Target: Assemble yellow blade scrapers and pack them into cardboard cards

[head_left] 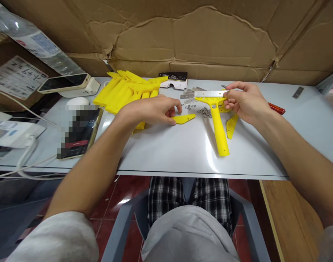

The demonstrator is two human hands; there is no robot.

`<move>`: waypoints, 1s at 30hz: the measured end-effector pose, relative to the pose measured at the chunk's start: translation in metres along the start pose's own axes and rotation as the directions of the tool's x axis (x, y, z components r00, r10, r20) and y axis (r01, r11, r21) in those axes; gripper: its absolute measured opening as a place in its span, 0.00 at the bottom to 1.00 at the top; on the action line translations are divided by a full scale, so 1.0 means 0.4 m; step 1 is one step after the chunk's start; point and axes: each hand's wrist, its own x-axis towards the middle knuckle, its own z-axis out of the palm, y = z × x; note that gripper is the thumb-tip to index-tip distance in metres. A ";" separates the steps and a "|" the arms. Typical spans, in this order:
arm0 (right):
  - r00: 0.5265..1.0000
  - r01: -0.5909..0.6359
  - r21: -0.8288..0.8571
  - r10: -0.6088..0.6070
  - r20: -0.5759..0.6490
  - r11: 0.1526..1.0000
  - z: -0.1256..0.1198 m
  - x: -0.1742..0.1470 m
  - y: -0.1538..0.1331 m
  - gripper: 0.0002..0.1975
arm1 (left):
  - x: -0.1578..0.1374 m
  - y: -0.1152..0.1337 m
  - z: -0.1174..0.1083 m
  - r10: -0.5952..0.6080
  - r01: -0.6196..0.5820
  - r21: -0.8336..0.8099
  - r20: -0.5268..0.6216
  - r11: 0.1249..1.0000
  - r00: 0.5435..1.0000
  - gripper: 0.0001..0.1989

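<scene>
My right hand [244, 100] pinches a yellow scraper handle [218, 131] at its wide head, together with a bare metal blade [210, 93] lying along the head's top edge. The handle's grip points down toward the table's front. My left hand [155, 109] has its thumb and curled fingers at the left end of a flat yellow plate [186, 118], low over the table; its far end is free. Another yellow plate [231, 127] lies under my right hand. Small screws and nuts [205, 111] are heaped between the hands, with loose metal blades [192, 92] behind them.
Yellow scraper handles [128, 91] are piled at the back left, beside a small black-and-white box [176, 80]. A red screwdriver handle [276, 108] and one blade [298, 92] lie at right. Phones, cables and a plastic bottle [43, 47] crowd the left; cardboard [196, 40] stands behind.
</scene>
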 end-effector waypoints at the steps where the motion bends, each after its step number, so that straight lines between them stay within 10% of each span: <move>1: 1.000 -0.001 0.002 0.001 -0.002 1.000 0.000 0.000 -0.001 0.18 | 0.000 0.001 -0.001 0.006 -0.007 0.014 0.007 1.000 1.000 0.21; 6: 1.000 -0.006 0.002 0.006 0.001 1.000 0.004 -0.003 -0.008 0.18 | -0.002 -0.001 -0.002 0.056 -0.057 0.069 0.024 0.996 0.998 0.07; 19: 1.000 -0.013 0.014 0.013 -0.029 1.000 0.013 -0.008 -0.012 0.15 | -0.026 0.007 -0.037 -0.002 -0.082 -0.211 -0.368 0.974 0.930 0.13; 30: 0.999 -0.019 0.036 0.018 0.028 0.999 0.024 -0.009 0.009 0.17 | 0.079 0.038 0.077 -0.340 -0.266 -0.715 -0.582 0.646 0.738 0.09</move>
